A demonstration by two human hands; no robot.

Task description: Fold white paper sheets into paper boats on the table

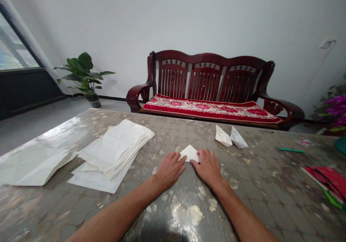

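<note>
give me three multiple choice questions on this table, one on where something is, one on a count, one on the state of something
1. Where is the stack of paper sheets?
A. on the bench seat
B. on the table, left of the left hand
C. on the floor

2. How many folded paper shapes lie beyond the hands?
A. two
B. three
C. four

3. What is the right hand doing with the folded white paper?
A. lifting it high
B. tearing it
C. pressing it on the table

1 B: the stack lies on the tabletop.
2 A: two lie side by side.
3 C: the paper lies flat under the hand.
</note>
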